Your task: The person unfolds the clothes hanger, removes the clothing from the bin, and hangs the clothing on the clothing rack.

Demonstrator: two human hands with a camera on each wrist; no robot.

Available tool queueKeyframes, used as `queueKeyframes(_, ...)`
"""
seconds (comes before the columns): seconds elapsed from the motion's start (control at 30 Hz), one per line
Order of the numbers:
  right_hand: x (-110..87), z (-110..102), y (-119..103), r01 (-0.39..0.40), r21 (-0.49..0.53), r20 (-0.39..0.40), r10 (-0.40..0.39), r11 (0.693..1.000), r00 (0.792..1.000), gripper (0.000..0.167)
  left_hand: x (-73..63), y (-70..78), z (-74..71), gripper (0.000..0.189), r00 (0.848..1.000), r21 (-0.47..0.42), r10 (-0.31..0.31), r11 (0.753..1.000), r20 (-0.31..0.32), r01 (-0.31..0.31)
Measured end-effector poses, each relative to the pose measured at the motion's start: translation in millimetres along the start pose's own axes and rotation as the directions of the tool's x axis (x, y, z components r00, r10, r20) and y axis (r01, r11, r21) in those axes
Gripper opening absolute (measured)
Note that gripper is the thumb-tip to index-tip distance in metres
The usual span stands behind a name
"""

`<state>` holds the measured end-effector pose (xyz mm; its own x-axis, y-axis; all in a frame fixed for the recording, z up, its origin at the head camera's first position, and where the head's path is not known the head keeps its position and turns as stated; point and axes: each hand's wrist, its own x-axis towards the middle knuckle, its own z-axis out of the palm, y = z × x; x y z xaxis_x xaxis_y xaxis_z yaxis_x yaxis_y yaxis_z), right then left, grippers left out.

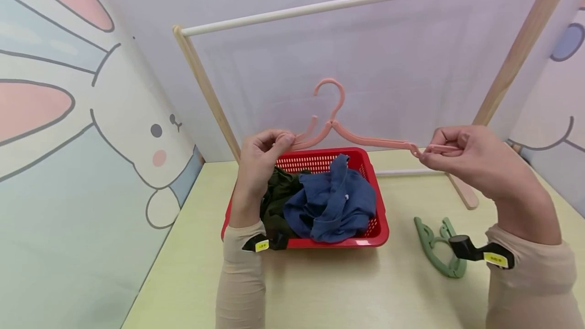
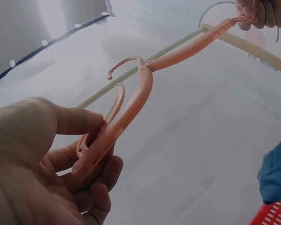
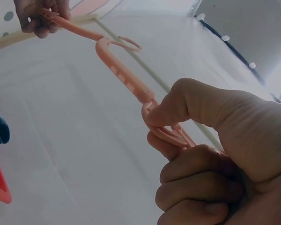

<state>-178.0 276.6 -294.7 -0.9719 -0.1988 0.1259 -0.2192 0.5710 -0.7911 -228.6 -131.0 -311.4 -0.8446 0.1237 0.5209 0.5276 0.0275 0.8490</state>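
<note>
A pink folding hanger [image 1: 370, 141] is held up between both hands, its hook upward, in front of the rack. My left hand [image 1: 260, 159] pinches its left arm near the end; in the left wrist view a jointed end piece of the hanger [image 2: 115, 105] is folded back beside that arm. At the other end, my right hand [image 1: 475, 159] grips the right end piece, which extends outward from the arm in the right wrist view, thumb pressed on the hanger [image 3: 161, 124]. Below lies a red basket [image 1: 381, 235] with a blue garment [image 1: 335, 202] and a dark green garment [image 1: 279, 194].
A folded green hanger [image 1: 441, 253] lies on the table [image 1: 338, 293], right of the basket. Behind stands a clothes rack with a white rail [image 1: 311, 9] and wooden posts [image 1: 521, 50]. A wall with rabbit drawings [image 1: 132, 126] borders the left side.
</note>
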Motion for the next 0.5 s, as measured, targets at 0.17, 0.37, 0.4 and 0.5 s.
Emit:
queueKeyframes(0.17, 0.4, -0.6, 0.2, 0.007, -0.004, -0.004, -0.007, 1.0, 1.0, 0.016, -1.3, 1.0, -5.0, 0.018, 1.0, -0.012, 0.002, 1.0, -0.026, -0.003)
queueKeyframes(0.37, 0.6, 0.1, 0.3, 0.003, 0.011, -0.014, -0.003, 1.0, 1.0, 0.016, -0.8, 1.7, -7.8, 0.016, 1.0, -0.009, 0.01, 1.0, -0.02, -0.011)
queueKeyframes(0.4, 0.5, 0.0, 0.5, 0.002, 0.017, -0.018, -0.002, 1.0, 1.0, 0.016, -0.5, 2.0, -7.8, 0.016, 1.0, -0.011, 0.012, 1.0, -0.022, -0.012)
queueKeyframes(0.5, 0.0, -1.5, 1.3, -0.002, 0.047, -0.034, 0.003, 0.999, 0.999, 0.016, -0.3, 2.3, -7.6, 0.015, 1.0, -0.018, 0.012, 1.0, -0.029, -0.013)
